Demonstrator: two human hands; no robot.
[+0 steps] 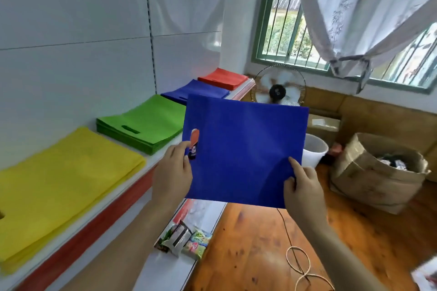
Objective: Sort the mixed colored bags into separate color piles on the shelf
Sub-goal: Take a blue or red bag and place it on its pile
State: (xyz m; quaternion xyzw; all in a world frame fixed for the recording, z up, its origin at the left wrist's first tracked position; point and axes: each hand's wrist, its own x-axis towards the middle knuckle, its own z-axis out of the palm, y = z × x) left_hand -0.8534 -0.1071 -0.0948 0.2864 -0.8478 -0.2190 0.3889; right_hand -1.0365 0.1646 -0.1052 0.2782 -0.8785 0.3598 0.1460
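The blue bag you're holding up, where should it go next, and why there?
Probably forward and left onto the blue pile. The blue bag is in the air, held by the left hand and right hand. The shelf already has yellow, green, blue and red piles, so it matches only the blue one.

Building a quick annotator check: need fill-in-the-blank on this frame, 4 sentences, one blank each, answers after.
1. Both hands, left hand and right hand, hold up a flat bag coloured ____.
2. The pile nearest the camera on the shelf is the ____ pile.
3. The green pile lies between that pile and the ____ pile.
4. The pile farthest along the shelf, by the fan, is ____.

Answers: blue; yellow; blue; red
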